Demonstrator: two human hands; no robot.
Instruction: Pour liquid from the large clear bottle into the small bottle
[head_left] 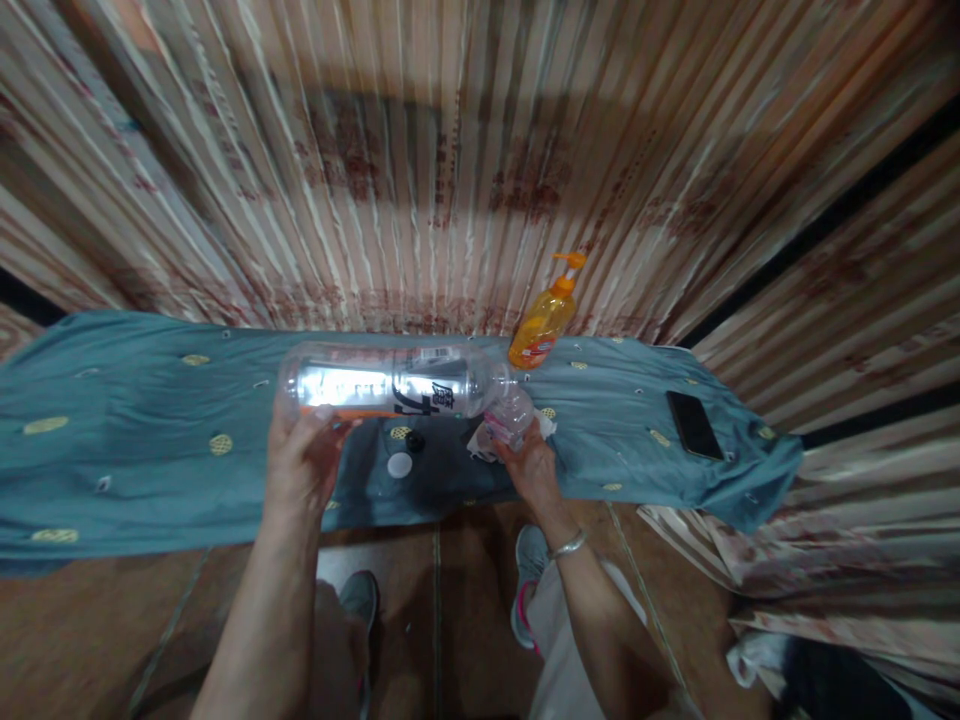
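Note:
My left hand (300, 460) grips the base end of a large clear plastic bottle (390, 382) with a silver and black label, held sideways above the blue cloth (150, 450). The bottle's mouth points right, at a small clear bottle (511, 412) held in my right hand (529, 462), whose fingers wrap round it. Below the big bottle, a white cap (400, 464) and a small black cap (415, 440) lie on the cloth.
An orange pump bottle (544, 320) stands at the back of the cloth. A black phone (694, 425) lies on the right part. Striped curtain fabric hangs behind and to the right. My shoes show on the brown floor below.

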